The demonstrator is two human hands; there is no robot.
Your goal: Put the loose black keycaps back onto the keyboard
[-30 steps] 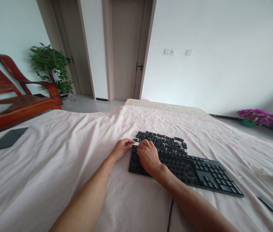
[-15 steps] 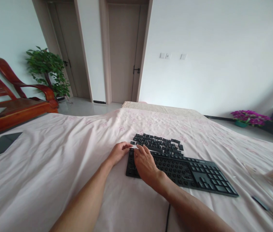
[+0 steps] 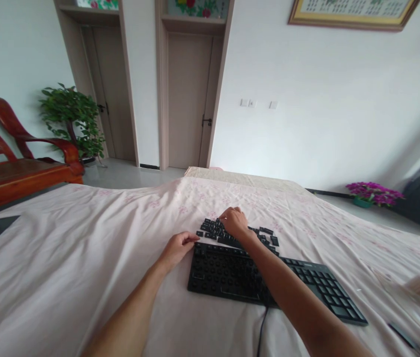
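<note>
I can read no text here. The framed picture (image 3: 354, 22) at the upper right carries rows of characters, too small for me to make out. On the keyboard (image 3: 228, 272) and the loose keys (image 3: 266, 231), low and right of centre, I can't make out any lettering.

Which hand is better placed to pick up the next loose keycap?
Probably the right hand: it is already over the loose keycaps, while the left hand sits by the keyboard's corner.
</note>
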